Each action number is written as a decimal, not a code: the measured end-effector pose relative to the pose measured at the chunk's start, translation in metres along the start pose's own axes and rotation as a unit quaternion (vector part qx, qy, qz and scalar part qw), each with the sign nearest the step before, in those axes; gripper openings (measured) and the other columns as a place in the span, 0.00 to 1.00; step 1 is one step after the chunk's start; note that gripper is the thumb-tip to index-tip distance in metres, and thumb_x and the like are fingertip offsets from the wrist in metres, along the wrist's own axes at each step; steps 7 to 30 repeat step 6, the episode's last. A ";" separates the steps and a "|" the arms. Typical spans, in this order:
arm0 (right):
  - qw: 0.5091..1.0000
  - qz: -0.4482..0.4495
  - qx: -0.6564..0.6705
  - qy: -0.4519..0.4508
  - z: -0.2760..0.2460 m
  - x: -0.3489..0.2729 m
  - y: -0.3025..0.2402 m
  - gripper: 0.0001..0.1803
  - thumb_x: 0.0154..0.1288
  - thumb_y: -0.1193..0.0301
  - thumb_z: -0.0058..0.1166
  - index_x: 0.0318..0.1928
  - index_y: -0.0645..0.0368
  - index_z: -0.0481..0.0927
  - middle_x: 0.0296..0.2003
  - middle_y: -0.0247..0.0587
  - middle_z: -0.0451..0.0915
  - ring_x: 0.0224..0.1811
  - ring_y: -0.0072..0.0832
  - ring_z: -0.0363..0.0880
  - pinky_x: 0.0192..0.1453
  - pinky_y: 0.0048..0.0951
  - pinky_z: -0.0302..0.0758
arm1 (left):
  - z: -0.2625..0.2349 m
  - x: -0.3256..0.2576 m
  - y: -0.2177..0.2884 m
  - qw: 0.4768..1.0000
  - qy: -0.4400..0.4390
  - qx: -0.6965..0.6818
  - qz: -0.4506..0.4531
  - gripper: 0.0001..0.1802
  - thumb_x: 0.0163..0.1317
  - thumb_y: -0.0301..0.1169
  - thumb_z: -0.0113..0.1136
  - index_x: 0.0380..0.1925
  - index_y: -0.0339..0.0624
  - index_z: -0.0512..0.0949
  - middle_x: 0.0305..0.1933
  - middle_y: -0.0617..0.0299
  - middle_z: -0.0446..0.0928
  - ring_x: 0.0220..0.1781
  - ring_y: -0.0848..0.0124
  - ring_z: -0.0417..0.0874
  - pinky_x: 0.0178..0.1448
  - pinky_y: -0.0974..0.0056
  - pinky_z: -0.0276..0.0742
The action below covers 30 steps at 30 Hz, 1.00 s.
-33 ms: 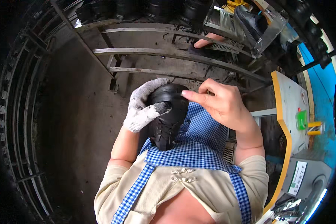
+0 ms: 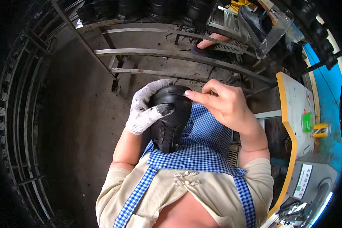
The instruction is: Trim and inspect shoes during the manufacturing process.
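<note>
My left hand (image 2: 142, 112) wears a pale knitted glove with a dark thumb tip. It is closed round a black lace-up shoe (image 2: 173, 116), its thumb across the upper and its fingers at the far side. The shoe's rounded toe points away from me, and the laced end rests against my blue checked apron (image 2: 205, 131). My right hand (image 2: 226, 104) is bare, with most of its fingers curled. One fingertip touches the right edge of the toe; whatever is pinched there, if anything, is hidden.
Ahead stands a metal rack (image 2: 148, 52), with dark footwear along its top. To my right is a white panel with a yellow edge (image 2: 288, 121), near a grey machine (image 2: 315, 178). Another person's leg (image 2: 213, 40) shows beyond the rack. More metal rails (image 2: 21, 125) run along the left.
</note>
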State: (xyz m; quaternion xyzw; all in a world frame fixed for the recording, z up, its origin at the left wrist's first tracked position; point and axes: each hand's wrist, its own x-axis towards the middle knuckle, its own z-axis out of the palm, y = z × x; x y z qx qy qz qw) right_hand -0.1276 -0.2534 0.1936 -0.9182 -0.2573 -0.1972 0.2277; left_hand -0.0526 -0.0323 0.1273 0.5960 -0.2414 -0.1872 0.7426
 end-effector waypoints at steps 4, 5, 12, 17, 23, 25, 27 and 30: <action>0.999 -0.004 0.041 -0.001 0.000 -0.003 0.004 0.24 0.51 0.79 0.59 0.49 0.42 0.83 0.27 0.35 0.73 0.21 0.28 0.75 0.24 0.29 0.75 | 0.001 -0.001 -0.001 1.000 -0.001 -0.021 -0.007 0.38 0.42 0.36 0.74 0.54 0.32 0.72 0.49 0.54 0.78 0.52 0.67 0.78 0.60 0.63 0.71; 0.999 -0.005 0.049 -0.008 0.000 -0.002 0.004 0.23 0.50 0.81 0.59 0.48 0.47 0.83 0.27 0.36 0.74 0.21 0.28 0.75 0.24 0.29 0.73 | 0.000 -0.002 -0.003 1.000 -0.002 -0.010 0.001 0.38 0.42 0.35 0.74 0.55 0.32 0.71 0.50 0.54 0.77 0.52 0.67 0.78 0.60 0.63 0.71; 0.998 -0.005 0.057 -0.014 -0.002 -0.002 0.005 0.22 0.50 0.82 0.60 0.47 0.52 0.84 0.27 0.38 0.74 0.21 0.29 0.75 0.25 0.28 0.72 | 0.001 -0.002 -0.003 1.000 -0.003 -0.010 -0.001 0.38 0.42 0.35 0.74 0.55 0.32 0.71 0.50 0.54 0.77 0.52 0.67 0.78 0.60 0.63 0.71; 0.998 -0.005 0.057 -0.014 -0.002 -0.002 0.005 0.22 0.50 0.82 0.60 0.47 0.52 0.84 0.27 0.38 0.74 0.21 0.29 0.75 0.25 0.28 0.72 | 0.001 -0.002 -0.003 1.000 -0.003 -0.010 -0.001 0.38 0.42 0.35 0.74 0.55 0.32 0.71 0.50 0.54 0.77 0.52 0.67 0.78 0.60 0.63 0.71; 0.998 -0.005 0.057 -0.014 -0.002 -0.002 0.005 0.22 0.50 0.82 0.60 0.47 0.52 0.84 0.27 0.38 0.74 0.21 0.29 0.75 0.25 0.28 0.72 | 0.001 -0.002 -0.003 1.000 -0.003 -0.010 -0.001 0.38 0.42 0.35 0.74 0.55 0.32 0.71 0.50 0.54 0.77 0.52 0.67 0.78 0.60 0.63 0.71; 0.998 -0.005 0.057 -0.014 -0.002 -0.002 0.005 0.22 0.50 0.82 0.60 0.47 0.52 0.84 0.27 0.38 0.74 0.21 0.29 0.75 0.25 0.28 0.72 | 0.001 -0.002 -0.003 1.000 -0.003 -0.010 -0.001 0.38 0.42 0.35 0.74 0.55 0.32 0.71 0.50 0.54 0.77 0.52 0.67 0.78 0.60 0.63 0.71; 0.998 -0.005 0.057 -0.014 -0.002 -0.002 0.005 0.22 0.50 0.82 0.60 0.47 0.52 0.84 0.27 0.38 0.74 0.21 0.29 0.75 0.25 0.28 0.72 | 0.001 -0.002 -0.003 1.000 -0.003 -0.010 -0.001 0.38 0.42 0.35 0.74 0.55 0.32 0.71 0.50 0.54 0.77 0.52 0.67 0.78 0.60 0.63 0.71; 0.998 -0.005 0.057 -0.014 -0.002 -0.002 0.005 0.22 0.50 0.82 0.60 0.47 0.52 0.84 0.27 0.38 0.74 0.21 0.29 0.75 0.25 0.28 0.72 | 0.001 -0.002 -0.003 1.000 -0.003 -0.010 -0.001 0.38 0.42 0.35 0.74 0.55 0.32 0.71 0.50 0.54 0.77 0.52 0.67 0.78 0.60 0.63 0.71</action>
